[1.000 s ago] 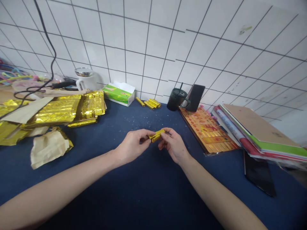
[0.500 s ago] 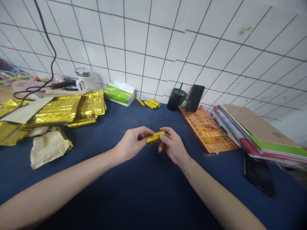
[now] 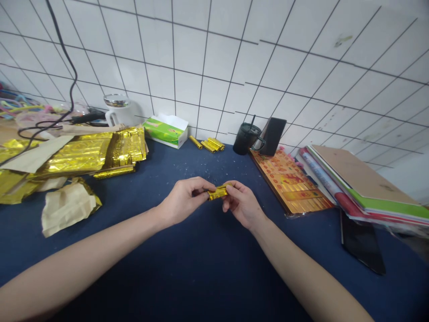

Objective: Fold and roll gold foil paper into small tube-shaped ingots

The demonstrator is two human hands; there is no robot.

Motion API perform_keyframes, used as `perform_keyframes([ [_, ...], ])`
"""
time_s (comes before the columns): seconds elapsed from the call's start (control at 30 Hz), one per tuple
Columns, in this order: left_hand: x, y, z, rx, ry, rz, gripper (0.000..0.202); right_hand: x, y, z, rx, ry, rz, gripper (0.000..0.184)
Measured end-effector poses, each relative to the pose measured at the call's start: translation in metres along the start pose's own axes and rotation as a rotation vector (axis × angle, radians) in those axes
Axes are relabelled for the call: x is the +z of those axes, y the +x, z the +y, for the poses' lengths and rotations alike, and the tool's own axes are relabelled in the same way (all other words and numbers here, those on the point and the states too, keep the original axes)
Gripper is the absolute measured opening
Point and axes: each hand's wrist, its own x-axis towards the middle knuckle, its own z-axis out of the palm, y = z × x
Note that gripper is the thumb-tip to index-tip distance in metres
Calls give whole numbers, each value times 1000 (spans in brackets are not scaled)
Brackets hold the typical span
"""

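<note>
A small piece of folded gold foil paper (image 3: pixel 218 192) is held between both hands above the middle of the blue tabletop (image 3: pixel 201 255). My left hand (image 3: pixel 186 199) pinches its left end between thumb and fingers. The right end is gripped by my right hand (image 3: pixel 243 203), thumb on the near side and fingers behind. Beyond the hands, by the wall, lie several slim gold foil rolls (image 3: pixel 212 145), with a single roll (image 3: pixel 195 142) just left of them. A big heap of gold foil sheets (image 3: pixel 77 152) spreads over the left side.
A crumpled paper piece (image 3: pixel 69 208) lies front left. Along the wall stand a white mug (image 3: pixel 120 112), a green tissue pack (image 3: pixel 166 130), a black cup (image 3: pixel 247 138) and a propped phone (image 3: pixel 273 136). On the right are an orange-gold packet (image 3: pixel 291 183), stacked folders (image 3: pixel 365 179) and a dark flat device (image 3: pixel 362 243).
The foil piece has turned slightly between my fingers, and a folded edge now shows along its top. Both hands have stayed in nearly the same place.
</note>
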Motion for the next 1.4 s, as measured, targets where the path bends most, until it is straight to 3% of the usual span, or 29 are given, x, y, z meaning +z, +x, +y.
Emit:
perform_keyframes([
  [0.2,5,-1,3,-85,-40,64,20,7,-3,3,-109,-156,72,29],
  [0.33,5,-2,4,-104,118,98,21,15,-14,2,-410,-632,217,33],
  [0.43,7,-3,3,-87,257,80,21,22,-24,2,-631,-978,146,28],
  [0.53,9,-3,2,-58,319,33,21,25,-27,5,-699,-1128,69,21],
  [1.23,14,-6,-1,-61,266,22,26,12,-16,10,-838,-1374,27,16],
  [1.4,14,-5,0,-81,250,25,22,10,-16,13,-864,-1349,49,16],
])
